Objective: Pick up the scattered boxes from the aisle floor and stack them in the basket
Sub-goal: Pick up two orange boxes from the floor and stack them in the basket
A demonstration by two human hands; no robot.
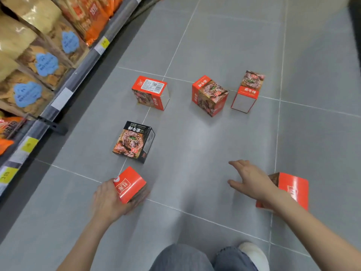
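A person crouches in a shop aisle, left hand [109, 200] clasping a red box [130, 184] at the floor [195, 153]; right hand [252, 182] spread empty beside another box [291, 189]. Four boxes lie ahead; no basket shows. A firm grip before lifting seems wise.

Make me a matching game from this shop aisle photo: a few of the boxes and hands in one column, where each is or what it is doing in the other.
Column one:
1. black cardboard box with steak picture
2. red cardboard box with white barcode label on top
3. left hand
4. right hand

Column two:
A. open, fingers spread above the floor
B. gripping a red box
C. farther up the aisle, nearest the shelf
D. on the floor just beyond the held box

Pairs: 1-D, 2-C, 3-B, 4-A
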